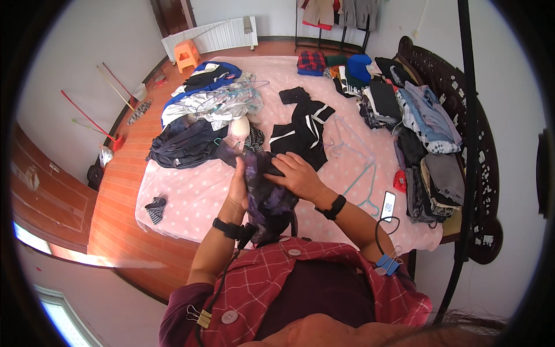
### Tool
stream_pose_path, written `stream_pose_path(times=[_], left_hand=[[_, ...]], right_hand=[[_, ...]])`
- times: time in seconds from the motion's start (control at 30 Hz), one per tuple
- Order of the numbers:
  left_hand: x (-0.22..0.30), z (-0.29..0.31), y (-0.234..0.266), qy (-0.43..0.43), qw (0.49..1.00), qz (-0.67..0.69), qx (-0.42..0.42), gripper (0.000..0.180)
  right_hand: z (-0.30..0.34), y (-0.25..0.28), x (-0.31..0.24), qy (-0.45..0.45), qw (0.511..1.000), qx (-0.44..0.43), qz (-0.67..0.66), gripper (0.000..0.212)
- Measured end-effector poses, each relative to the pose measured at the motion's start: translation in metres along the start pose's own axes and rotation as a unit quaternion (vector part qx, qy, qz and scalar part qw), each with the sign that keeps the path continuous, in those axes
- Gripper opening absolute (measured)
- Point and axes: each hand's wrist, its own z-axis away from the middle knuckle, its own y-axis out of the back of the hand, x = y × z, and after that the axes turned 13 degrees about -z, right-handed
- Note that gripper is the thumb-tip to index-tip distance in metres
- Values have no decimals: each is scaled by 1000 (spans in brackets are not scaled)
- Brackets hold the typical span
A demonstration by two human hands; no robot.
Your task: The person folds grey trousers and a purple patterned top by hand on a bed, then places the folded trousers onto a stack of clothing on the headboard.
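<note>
A thin dark garment with purple patches (267, 194) hangs bunched up in front of my chest, its exact kind unclear. My left hand (237, 186) grips its left side with the thumb up. Across from it, my right hand (299, 175) has its fingers closed over the garment's upper right part. Just beyond lies a black top with white stripes (303, 130), spread on the pink dotted bedsheet (193, 191). A pale bra cup (239, 128) and a striped cloth (254, 139) show right behind the held garment.
A heap of loose clothes (199, 104) covers the bed's far left. Folded stacks (425, 115) line the right side by a dark headboard (442, 87). Hangers (365, 182), a phone (389, 206) and a small striped cloth (155, 210) lie on the sheet. An orange stool (187, 55) stands behind.
</note>
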Motion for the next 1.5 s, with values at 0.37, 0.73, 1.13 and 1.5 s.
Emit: stream_pose_path(times=[0.37, 0.73, 1.13, 1.5], left_hand=[[4, 2, 16, -88, 977, -194, 29, 49], [39, -3, -76, -186, 958, -216, -9, 44], [64, 1, -23, -385, 726, -539, 185, 38], [47, 32, -4, -387, 508, -766, 78, 77]], right_hand=[[-19, 25, 8, -135, 903, 51, -406, 68], [62, -115, 65, -293, 583, 131, -746, 76], [14, -41, -36, -382, 369, -66, -845, 46], [-7, -10, -8, -436, 282, 14, -855, 43]])
